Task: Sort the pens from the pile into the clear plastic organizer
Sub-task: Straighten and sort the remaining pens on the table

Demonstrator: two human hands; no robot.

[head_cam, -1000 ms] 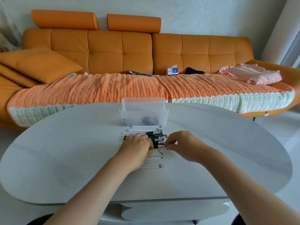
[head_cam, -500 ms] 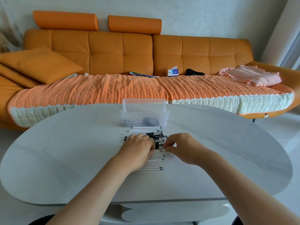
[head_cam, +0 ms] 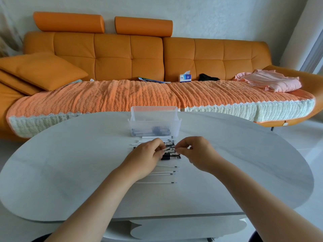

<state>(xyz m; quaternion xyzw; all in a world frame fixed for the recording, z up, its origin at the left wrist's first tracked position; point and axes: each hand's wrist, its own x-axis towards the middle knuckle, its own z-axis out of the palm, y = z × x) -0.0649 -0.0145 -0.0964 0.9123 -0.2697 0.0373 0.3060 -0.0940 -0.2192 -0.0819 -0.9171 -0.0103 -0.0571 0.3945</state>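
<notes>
A pile of pens (head_cam: 170, 156) with clear barrels and black caps lies mid-table, with thin white refills (head_cam: 157, 182) spread in front of and behind it. The clear plastic organizer (head_cam: 154, 123) stands just beyond the pile and holds a few dark pens. My left hand (head_cam: 146, 157) covers the pile's left side, fingers curled onto a clear pen. My right hand (head_cam: 197, 152) pinches the same pen's right end just above the pile. Both hands hide much of the pile.
The pale oval table (head_cam: 70, 172) spreads wide on both sides of the pile. Behind it runs an orange sofa (head_cam: 122, 55) with a knitted throw, a tissue box (head_cam: 185, 78), a cushion and pink cloth (head_cam: 272, 81).
Both hands have shifted slightly away from me over the pile and now hold one clear pen between them, lifted a little off the pile.
</notes>
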